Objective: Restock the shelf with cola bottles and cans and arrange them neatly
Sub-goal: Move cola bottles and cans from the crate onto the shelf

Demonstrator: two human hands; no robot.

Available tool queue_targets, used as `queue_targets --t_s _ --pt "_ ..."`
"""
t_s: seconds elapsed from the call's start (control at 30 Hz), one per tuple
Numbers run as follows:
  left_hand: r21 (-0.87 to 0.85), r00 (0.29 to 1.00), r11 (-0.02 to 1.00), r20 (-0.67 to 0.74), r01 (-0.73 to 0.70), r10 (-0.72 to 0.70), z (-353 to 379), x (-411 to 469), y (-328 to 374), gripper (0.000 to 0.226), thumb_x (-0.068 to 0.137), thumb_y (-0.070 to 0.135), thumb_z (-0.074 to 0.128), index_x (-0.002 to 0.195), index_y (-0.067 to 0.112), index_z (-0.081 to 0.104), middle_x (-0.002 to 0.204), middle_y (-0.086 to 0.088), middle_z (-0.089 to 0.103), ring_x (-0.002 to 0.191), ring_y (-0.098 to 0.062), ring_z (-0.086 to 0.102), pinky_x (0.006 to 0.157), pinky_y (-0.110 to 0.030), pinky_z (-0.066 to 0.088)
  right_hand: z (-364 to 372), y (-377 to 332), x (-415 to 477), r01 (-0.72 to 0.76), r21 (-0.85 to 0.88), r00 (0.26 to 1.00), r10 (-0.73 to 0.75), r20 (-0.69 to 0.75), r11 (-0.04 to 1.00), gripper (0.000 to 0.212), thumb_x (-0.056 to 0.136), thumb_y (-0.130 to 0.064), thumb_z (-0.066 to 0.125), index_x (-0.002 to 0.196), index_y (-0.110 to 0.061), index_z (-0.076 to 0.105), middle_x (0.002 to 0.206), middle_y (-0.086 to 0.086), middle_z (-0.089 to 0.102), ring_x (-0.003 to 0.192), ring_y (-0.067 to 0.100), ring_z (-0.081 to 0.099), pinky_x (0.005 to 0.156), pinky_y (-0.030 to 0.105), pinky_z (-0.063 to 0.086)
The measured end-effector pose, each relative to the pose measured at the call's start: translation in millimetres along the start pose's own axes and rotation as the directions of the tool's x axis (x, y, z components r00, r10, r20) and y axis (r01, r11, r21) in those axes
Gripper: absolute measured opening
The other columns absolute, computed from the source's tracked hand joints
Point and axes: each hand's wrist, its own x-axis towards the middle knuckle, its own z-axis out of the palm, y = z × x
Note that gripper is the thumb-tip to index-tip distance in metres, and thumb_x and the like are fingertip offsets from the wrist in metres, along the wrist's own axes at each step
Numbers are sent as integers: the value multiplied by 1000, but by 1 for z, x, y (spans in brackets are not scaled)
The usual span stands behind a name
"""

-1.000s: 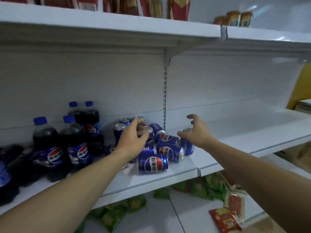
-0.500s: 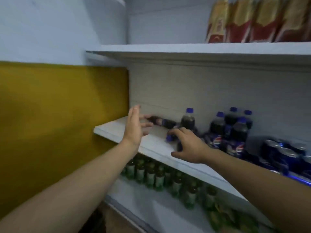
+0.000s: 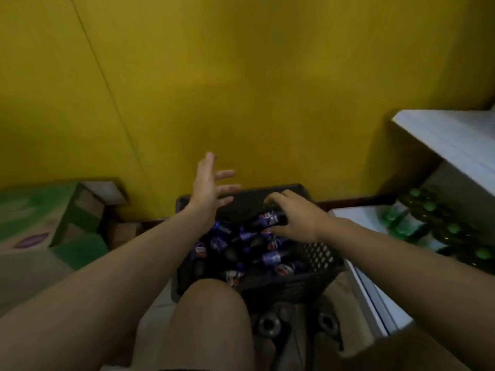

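My right hand grips a bottle in the crate (still well stocked); left hand hovers open, empty.

Crate: black plastic, perforated lattice walls, matt. Cola bottles inside: dark, glossy plastic w/ shiny blue label wrap; blurred, can't tell caps. Wall far: yellow, smooth, slight sheen. Shelf on the right: white, smooth, looks like painted metal. Green bottles under it: glossy, green caps, material unclear. Boxes on the left: green printed cardboard, matt, brown raw edges. Floor near: pale, smooth tile.
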Motion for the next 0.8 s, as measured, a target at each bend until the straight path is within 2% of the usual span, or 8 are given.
queue_targets --t_s 0.2,0.3,0.4,0.47,0.53,0.63,0.73,0.8 --pt "254 985 955 36 154 -169 -17 60 -88 38 104 42 48 139 31 40 122 1 65 102 -28 70 91 -48 53 65 58 67 -34 49 996 30 88 998 63 89 -37 72 143 -25 42 136 5 47 120 27 53 98 41 47" --pt "543 937 831 212 122 -276 -6 89 -151 44 98 21 61 138 24 45 123 -2 63 96 -20 70 82 -34 54 100 94 91 -83 46 983 74 165 995 59 88 -32 73 140 -21 46 128 6 51 115 28 55 95 38 48" --pt "840 742 510 461 -187 -487 -11 110 -220 58 88 12 70 141 18 45 127 -5 59 104 -17 62 81 -24 51 139 125 111 -103 25 957 92 274 994 52 88 -27 71 135 -22 49 124 5 50 113 28 56 94 39 49" --pt "866 595 309 495 -392 -633 -24 116 -261 68 83 19 76 143 21 44 136 -3 56 121 -22 58 94 -25 47 166 143 121 -99 15 935 88 343 995 52 87 -20 71 135 -22 49 129 4 50 119 28 55 99 40 49" --pt "869 514 215 444 -445 -734 -33 117 -289 86 76 15 81 149 22 37 145 -7 48 133 -25 49 103 -24 38 187 157 125 -85 -32 904 90 419 996 57 89 -18 70 141 -23 46 138 3 46 126 27 51 104 37 46" --pt "880 494 237 435 -412 -753 -43 127 -307 93 69 12 86 149 19 39 144 -10 45 131 -27 47 105 -25 39 213 173 135 -4 -142 846 79 527 990 68 88 -19 71 147 -28 40 148 6 42 133 30 46 110 43 42" --pt "874 480 314 470 -372 -741 -49 136 -313 87 69 12 87 144 19 45 133 2 49 121 -12 48 94 -13 37 236 183 145 70 -257 749 119 651 964 80 84 -18 76 150 -36 34 151 7 38 135 32 41 111 49 38" --pt "882 522 369 470 -292 -712 -57 137 -317 75 71 14 87 136 22 51 119 11 53 109 -7 53 85 -6 41 252 185 148 123 -314 715 136 686 942 89 80 -22 80 151 -39 29 151 8 34 135 33 37 111 56 35"
